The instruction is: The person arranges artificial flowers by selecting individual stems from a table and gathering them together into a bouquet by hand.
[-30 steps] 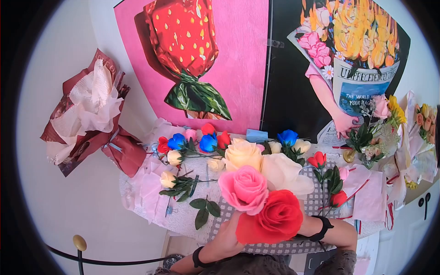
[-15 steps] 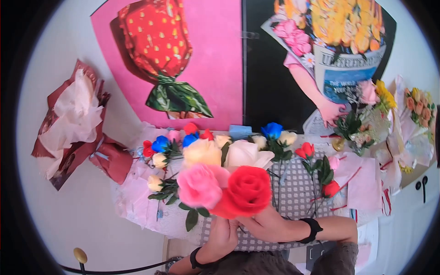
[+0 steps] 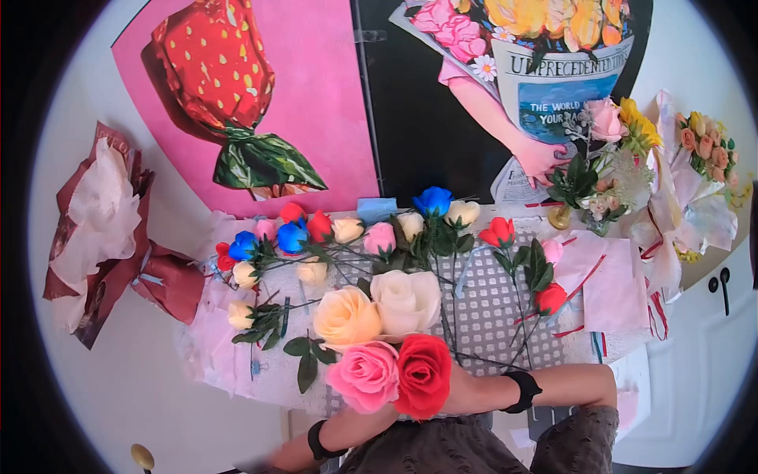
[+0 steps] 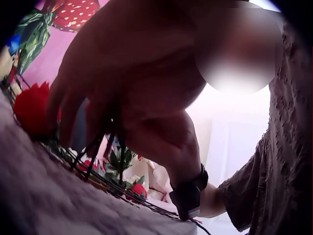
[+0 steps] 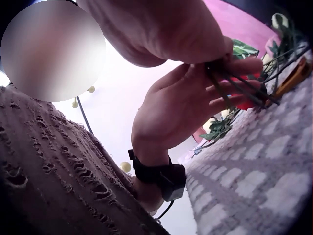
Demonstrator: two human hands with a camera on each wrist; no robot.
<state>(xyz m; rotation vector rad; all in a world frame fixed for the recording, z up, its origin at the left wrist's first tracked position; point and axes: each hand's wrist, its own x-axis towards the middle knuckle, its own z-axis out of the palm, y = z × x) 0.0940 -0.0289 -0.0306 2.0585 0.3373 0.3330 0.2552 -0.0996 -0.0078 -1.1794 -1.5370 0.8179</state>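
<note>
Both hands hold a bunch of large artificial roses low over the near side of the table. In the head view a peach rose [image 3: 346,317] and a white rose [image 3: 406,302] sit behind a pink rose [image 3: 363,376] and a red rose [image 3: 425,376]. The blooms hide much of both hands from above. Under them, my left hand [image 5: 171,110] pinches the dark stems [image 5: 220,90] near the thumb, its other fingers stretched forward. My right hand [image 4: 159,129] grips the stems [image 4: 108,139] from the other side, its fingers partly hidden.
Smaller roses lie along the table's back, among them a blue rose [image 3: 432,201] and a red rose [image 3: 497,232]. Green leaves [image 3: 306,362] lie left of the bunch. Pink wrapping paper [image 3: 614,284] is at the right, a wrapped bouquet [image 3: 103,237] at the far left.
The head view has swung right. The bunch has come down toward the table and nearer the body, and its four blooms now sit closer together. Both hands have stayed on it.
</note>
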